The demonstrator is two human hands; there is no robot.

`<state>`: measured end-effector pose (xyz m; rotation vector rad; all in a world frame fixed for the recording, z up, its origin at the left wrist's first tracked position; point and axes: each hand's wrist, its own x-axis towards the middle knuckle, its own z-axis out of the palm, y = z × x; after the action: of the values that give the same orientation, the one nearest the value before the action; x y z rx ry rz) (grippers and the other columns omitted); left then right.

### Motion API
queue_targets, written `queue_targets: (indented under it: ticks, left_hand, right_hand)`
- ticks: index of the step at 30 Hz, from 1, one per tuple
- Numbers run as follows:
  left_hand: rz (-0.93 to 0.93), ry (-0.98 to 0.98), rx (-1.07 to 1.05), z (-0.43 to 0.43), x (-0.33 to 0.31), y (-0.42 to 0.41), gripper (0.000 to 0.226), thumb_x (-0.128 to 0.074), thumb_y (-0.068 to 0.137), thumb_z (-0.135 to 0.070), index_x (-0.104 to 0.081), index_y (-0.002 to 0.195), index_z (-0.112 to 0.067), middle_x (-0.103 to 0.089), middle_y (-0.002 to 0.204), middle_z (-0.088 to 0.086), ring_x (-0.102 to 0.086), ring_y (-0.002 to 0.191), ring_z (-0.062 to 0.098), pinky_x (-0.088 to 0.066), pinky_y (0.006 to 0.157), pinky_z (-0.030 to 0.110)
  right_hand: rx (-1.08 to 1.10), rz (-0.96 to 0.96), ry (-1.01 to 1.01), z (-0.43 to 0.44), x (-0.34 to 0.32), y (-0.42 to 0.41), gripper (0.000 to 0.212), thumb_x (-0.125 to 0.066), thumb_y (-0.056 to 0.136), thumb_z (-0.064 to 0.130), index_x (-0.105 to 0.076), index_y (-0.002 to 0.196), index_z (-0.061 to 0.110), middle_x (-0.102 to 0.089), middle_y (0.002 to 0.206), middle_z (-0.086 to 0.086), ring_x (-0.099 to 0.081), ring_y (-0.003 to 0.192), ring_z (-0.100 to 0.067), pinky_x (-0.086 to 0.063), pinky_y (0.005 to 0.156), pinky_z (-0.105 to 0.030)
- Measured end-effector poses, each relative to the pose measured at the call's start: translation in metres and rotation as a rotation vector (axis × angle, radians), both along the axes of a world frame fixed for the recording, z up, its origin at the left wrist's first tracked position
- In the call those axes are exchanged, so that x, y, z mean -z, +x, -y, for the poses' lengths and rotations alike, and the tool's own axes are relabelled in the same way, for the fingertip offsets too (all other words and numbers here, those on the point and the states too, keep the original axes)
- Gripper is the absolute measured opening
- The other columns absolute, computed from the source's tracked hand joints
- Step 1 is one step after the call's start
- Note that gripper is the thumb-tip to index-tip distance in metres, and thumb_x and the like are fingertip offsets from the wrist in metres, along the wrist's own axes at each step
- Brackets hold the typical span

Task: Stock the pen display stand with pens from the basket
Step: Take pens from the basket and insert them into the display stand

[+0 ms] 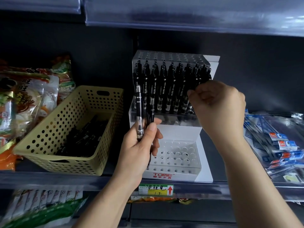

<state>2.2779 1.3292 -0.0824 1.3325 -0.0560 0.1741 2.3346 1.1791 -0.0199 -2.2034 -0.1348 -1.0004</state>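
Left hand (139, 145) gripped a small bunch of pens (139, 112) in front of the display stand (172, 129), just right of the basket (49, 125). Right hand (217, 109), fingers curled, appeared to pinch the top of one pen (199, 84) at the right end of the upper tier; barrel hidden. Long axes near vertical, clip ends up, matching the racked row. Judgement: hold pen plumb over its hole, lower straight, let go once seated. Lower tier (176, 153) holes unfilled. Spare pens (82, 137) lay flat in basket
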Motion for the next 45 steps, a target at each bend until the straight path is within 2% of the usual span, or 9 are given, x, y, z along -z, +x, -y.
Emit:
queue_targets:
  ticks: [5,19,26,28,32,33,34,40,45]
  left_hand:
    - [0.012,0.010,0.002,0.000,0.001,0.001,0.026,-0.051,0.082,-0.033,-0.067,0.099,-0.021,-0.055,0.067,0.000,-0.045,0.058,0.013,-0.039,0.049,0.026]
    - [-0.016,-0.004,0.002,0.002,0.000,0.002,0.026,-0.053,0.082,-0.033,-0.068,0.100,-0.021,-0.054,0.064,-0.003,-0.043,0.056,0.011,-0.036,0.047,0.024]
    - [0.005,-0.093,0.098,0.001,-0.001,0.000,0.017,-0.051,0.087,-0.015,-0.063,0.094,-0.006,-0.063,0.071,0.001,-0.044,0.062,0.014,-0.038,0.055,0.023]
    - [0.023,-0.114,0.126,0.002,-0.002,0.000,0.017,-0.055,0.083,-0.020,-0.066,0.091,-0.009,-0.066,0.072,0.002,-0.046,0.063,0.013,-0.041,0.055,0.020]
    - [0.049,-0.203,0.240,0.002,-0.005,-0.001,0.019,-0.054,0.084,-0.019,-0.072,0.079,-0.018,-0.068,0.074,0.008,-0.050,0.056,0.014,-0.042,0.052,0.023]
    - [0.048,-0.230,0.265,0.001,-0.006,-0.001,0.020,-0.052,0.085,-0.019,-0.071,0.079,-0.018,-0.068,0.074,0.008,-0.050,0.054,0.015,-0.042,0.051,0.023]
    - [0.044,-0.254,0.291,-0.001,-0.007,-0.002,0.021,-0.051,0.085,-0.020,-0.071,0.080,-0.018,-0.067,0.074,0.008,-0.050,0.052,0.015,-0.042,0.050,0.024]
    - [0.017,-0.276,0.395,-0.004,-0.010,-0.005,0.020,-0.052,0.084,-0.033,-0.070,0.085,-0.024,-0.064,0.065,0.008,-0.046,0.047,0.015,-0.041,0.049,0.023]
    - [0.014,-0.296,0.405,-0.002,-0.010,-0.004,0.023,-0.050,0.088,-0.033,-0.066,0.088,-0.016,-0.056,0.059,0.005,-0.041,0.045,0.013,-0.035,0.048,0.023]
  right_hand:
    - [-0.010,-0.013,0.023,0.003,0.002,0.004,0.010,-0.069,0.081,0.024,-0.068,0.073,0.017,-0.058,0.058,0.009,-0.063,0.063,-0.021,-0.051,0.065,-0.035]
    - [0.030,-0.069,-0.155,0.000,0.000,0.003,0.013,-0.064,0.078,0.017,-0.061,0.066,0.011,-0.062,0.056,-0.004,-0.055,0.057,-0.030,-0.033,0.051,-0.024]
    - [-0.009,-0.106,-0.022,0.000,-0.008,-0.008,0.028,-0.071,0.079,0.039,-0.059,0.067,0.017,-0.051,0.049,0.008,-0.050,0.052,-0.018,-0.032,0.054,-0.027]
    - [-0.168,-0.156,0.035,-0.003,-0.014,-0.015,0.028,-0.070,0.081,0.039,-0.063,0.067,0.017,-0.055,0.049,0.003,-0.049,0.048,-0.013,-0.038,0.051,-0.026]
    - [-0.689,-0.568,0.071,-0.014,-0.012,-0.025,0.021,-0.063,0.091,0.023,-0.067,0.077,0.008,-0.062,0.060,-0.009,-0.052,0.053,-0.010,-0.051,0.060,-0.035]
    - [-0.797,-0.625,0.131,-0.013,-0.010,-0.024,0.022,-0.061,0.092,0.018,-0.063,0.079,0.001,-0.057,0.060,-0.014,-0.048,0.052,-0.008,-0.044,0.056,-0.015]
    - [-0.882,-0.657,0.199,-0.012,-0.008,-0.023,0.020,-0.062,0.091,0.016,-0.061,0.082,-0.002,-0.053,0.064,-0.019,-0.046,0.053,-0.007,-0.037,0.052,-0.018]
    - [-1.107,-0.620,0.470,-0.003,-0.002,-0.012,0.027,-0.086,0.062,0.017,-0.062,0.073,0.010,-0.060,0.070,-0.007,-0.053,0.060,-0.011,-0.041,0.052,-0.021]
    - [-1.140,-0.557,0.523,-0.001,-0.003,-0.014,0.012,-0.079,0.059,0.019,-0.067,0.062,0.018,-0.066,0.059,-0.002,-0.057,0.051,-0.010,-0.042,0.046,-0.020]
